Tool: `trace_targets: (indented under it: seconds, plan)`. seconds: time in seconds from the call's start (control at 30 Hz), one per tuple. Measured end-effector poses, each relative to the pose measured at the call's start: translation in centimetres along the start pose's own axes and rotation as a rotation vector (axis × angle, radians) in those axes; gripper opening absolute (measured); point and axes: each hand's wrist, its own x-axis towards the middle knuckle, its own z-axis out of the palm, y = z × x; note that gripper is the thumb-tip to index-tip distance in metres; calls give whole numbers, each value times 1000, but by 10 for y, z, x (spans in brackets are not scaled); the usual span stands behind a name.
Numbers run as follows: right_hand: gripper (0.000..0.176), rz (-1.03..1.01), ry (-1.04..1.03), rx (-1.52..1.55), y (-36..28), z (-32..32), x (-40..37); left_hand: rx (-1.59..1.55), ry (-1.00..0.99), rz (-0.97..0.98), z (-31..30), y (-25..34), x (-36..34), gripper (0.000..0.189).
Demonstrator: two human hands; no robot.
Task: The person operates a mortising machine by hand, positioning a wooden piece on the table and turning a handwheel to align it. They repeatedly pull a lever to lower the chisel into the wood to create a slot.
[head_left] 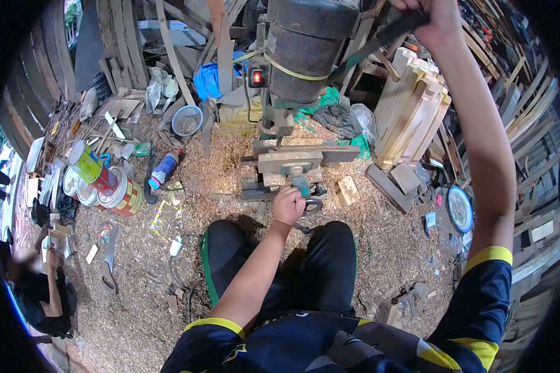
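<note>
My left hand is closed round the handle at the front of the clamp on a drilling machine, beside a round handwheel. A wooden piece lies across the machine's bed, just beyond the greenish clamp screw. High at the upper right, my right hand grips a long dark lever, which slants down towards the machine. Above the bed hangs the machine's dark motor, with a yellow band round it and a red-lit switch at its left. The tool tip is hard to make out.
Stacked pale wood pieces stand right of the machine, and a loose wood block lies near the bed. Paint buckets, a spray can and a handsaw are on the shavings-covered floor at left. Another person sits far left.
</note>
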Motion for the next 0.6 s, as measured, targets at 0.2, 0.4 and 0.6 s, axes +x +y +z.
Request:
trace_targets:
  seconds: [0.2, 0.4, 0.6]
  plan:
    - [40, -344, 190, 51, 61, -2, 4, -13, -9, 4, 2, -3, 0, 20]
    - [44, -318, 318, -605, 211, -61, -188, 20, 114, 35, 9, -7, -5, 20]
    - [61, 337, 535, -641, 418, -97, -420, 53, -67, -51, 1, -9, -5, 19]
